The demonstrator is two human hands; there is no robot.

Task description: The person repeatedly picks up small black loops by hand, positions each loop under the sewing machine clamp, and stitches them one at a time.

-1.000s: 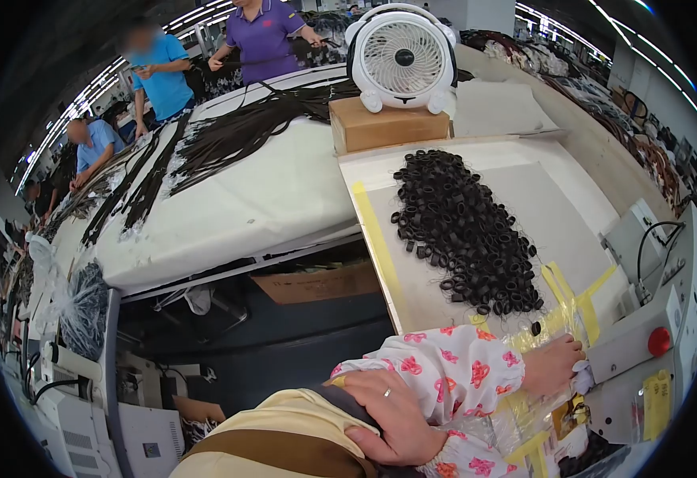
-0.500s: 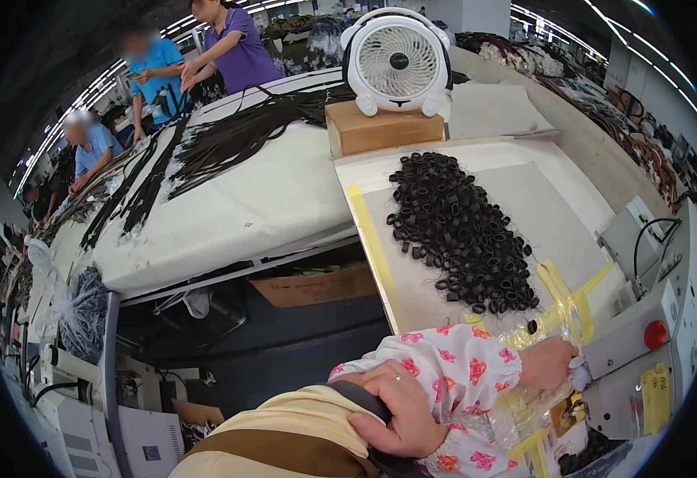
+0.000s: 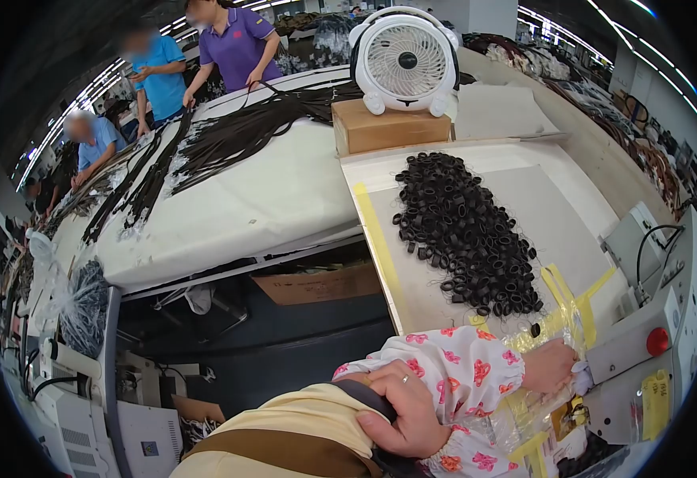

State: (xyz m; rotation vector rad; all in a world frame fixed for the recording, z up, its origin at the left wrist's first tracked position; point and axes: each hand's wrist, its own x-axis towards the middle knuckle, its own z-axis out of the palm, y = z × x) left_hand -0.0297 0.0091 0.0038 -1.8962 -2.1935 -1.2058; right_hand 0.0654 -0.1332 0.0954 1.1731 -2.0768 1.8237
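L hand (image 3: 551,365) nr pile of black loops (image 3: 472,235) on worktop (image 3: 536,199), grip unclear; R hand (image 3: 408,408), farther off, clasps L arm (image 3: 456,370).

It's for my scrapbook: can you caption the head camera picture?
White portable fan on a cardboard box, behind a heap of small black loops, with flowery sleeves in front.

From the wearer, a heap of loops (image 3: 472,231) lies on the counter (image 3: 571,187) at 1 o'clock. At 12, behind the heap, a fan (image 3: 406,60) stands on a box (image 3: 390,127). Straps (image 3: 237,147) lie across a second counter (image 3: 229,211) at 11. A plastic bag (image 3: 84,307) sits at 10, a machine (image 3: 631,342) at 2.
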